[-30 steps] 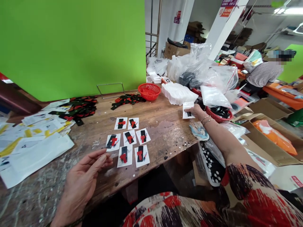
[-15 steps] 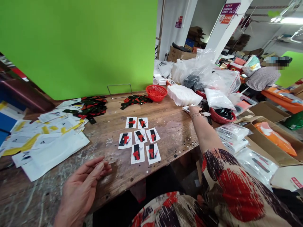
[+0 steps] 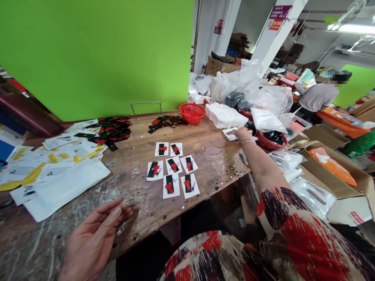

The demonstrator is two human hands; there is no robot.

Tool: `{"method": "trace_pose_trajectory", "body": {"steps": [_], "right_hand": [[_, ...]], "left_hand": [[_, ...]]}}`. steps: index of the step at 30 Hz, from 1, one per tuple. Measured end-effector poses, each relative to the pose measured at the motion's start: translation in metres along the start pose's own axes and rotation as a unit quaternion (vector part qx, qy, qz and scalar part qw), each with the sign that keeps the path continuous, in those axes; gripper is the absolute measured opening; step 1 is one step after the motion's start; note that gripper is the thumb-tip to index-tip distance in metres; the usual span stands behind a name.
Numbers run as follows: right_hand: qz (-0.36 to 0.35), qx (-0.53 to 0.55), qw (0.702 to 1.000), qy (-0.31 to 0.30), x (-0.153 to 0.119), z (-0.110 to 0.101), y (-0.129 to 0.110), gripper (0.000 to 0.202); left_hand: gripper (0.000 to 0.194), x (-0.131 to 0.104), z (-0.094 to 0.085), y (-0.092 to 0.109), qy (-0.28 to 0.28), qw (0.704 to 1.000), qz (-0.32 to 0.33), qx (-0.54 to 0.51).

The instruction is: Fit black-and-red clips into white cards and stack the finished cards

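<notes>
Low over the front left of the table is my left hand (image 3: 98,238), its thumb laid against curled fingers with nothing visible in them. My right arm stretches to the far right side. There my right hand (image 3: 243,134) has its fingers closed at a small printed white card (image 3: 230,134); the fingertips are partly hidden. Between the hands lie several white cards (image 3: 172,164), spread apart in rough rows. Each carries a black strip (image 3: 188,182) with a red T-shaped piece (image 3: 169,188) on top. Some show a small dark item beside the strip.
A pile of black and red strips (image 3: 114,130) and printed sheets (image 3: 67,156) lies left. Behind stand a wire stand (image 3: 146,103) and a red basket (image 3: 192,113). White packs (image 3: 224,115), another red basket (image 3: 271,141) and cartons (image 3: 331,171) crowd the right. A person (image 3: 318,95) works beyond.
My right hand stays at the right side, and more of the white card shows beside its fingers. My left hand has shifted slightly down and left in view. The laid-out cards keep their arrangement.
</notes>
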State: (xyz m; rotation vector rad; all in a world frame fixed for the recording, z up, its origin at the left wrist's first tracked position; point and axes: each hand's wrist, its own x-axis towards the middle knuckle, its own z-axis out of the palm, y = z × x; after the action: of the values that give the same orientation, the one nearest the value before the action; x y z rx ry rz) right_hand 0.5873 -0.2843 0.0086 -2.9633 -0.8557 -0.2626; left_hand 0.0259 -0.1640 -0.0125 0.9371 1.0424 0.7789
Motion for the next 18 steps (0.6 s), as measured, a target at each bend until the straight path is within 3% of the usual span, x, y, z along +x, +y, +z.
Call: {"method": "trace_pose_trajectory", "body": {"steps": [3, 8, 18], "right_hand": [[0.057, 0.016, 0.998, 0.034, -0.019, 0.007, -0.006, 0.061], [0.028, 0.040, 0.999, 0.015, -0.044, 0.017, -0.025, 0.050], [0.005, -0.002, 1.000, 0.000, -0.041, 0.017, -0.015, 0.043]], "left_hand": [[0.045, 0.002, -0.001, 0.000, 0.003, 1.000, 0.003, 0.002], [0.040, 0.009, -0.004, -0.004, -0.023, 1.000, 0.005, 0.014], [0.043, 0.009, -0.001, -0.005, 0.004, 1.000, -0.005, -0.006]]}}
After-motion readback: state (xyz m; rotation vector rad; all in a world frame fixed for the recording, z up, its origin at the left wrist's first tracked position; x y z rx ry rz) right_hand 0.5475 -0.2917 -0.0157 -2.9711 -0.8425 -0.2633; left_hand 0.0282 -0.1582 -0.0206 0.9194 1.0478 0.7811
